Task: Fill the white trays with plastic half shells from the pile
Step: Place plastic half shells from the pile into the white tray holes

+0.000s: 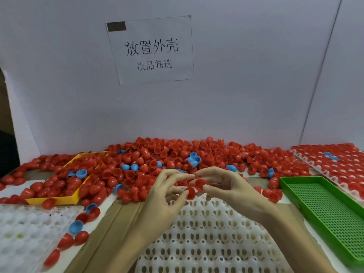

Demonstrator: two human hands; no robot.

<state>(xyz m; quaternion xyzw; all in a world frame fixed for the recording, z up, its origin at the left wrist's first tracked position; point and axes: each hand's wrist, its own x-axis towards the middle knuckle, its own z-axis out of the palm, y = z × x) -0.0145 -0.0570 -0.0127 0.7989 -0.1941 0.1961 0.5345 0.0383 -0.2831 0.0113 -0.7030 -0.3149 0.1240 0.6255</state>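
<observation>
Half shells (177, 156), mostly red, lie piled along the table's far edge. I see the right hand (222, 186) pinching one red shell (200, 184) and the left hand (167, 192) gripping another (190, 193), both over the far edge of the white tray (206, 233).

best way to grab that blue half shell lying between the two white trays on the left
Pinch the blue half shell by its rim, coming from above: it lies with its hollow tilted up, so a finger can go inside and the thumb on the smooth dome. Red shells sit close beside it.
</observation>
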